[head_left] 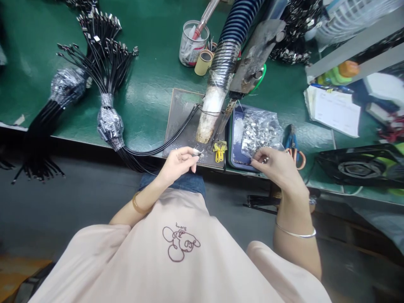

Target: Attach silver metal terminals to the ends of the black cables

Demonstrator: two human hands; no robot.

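My left hand (pixel 180 165) is closed in a pinch at the front edge of a brown board (pixel 183 112), with a white cover on one fingertip. Something tiny shows at its tips, too small to name. My right hand (pixel 274 165) reaches over the front of a blue tray (pixel 236 145), thumb and fingers drawn together. Whatever is between them is hidden. Inside the tray lies a clear plastic bag of small metal connector parts (pixel 260 128). A yellow clip-like piece (pixel 219 150) sits between my hands. Black cables (pixel 151 151) run across the board behind my left hand.
Taped bundles of black cables (pixel 110 122) lie at left. A ribbed hose (pixel 222 63) and metal arm (pixel 257 54) come down over the board. A cup (pixel 191 44), pliers (pixel 293 143), papers (pixel 336 111) and a black fan (pixel 360 166) stand around the green table (pixel 151 84).
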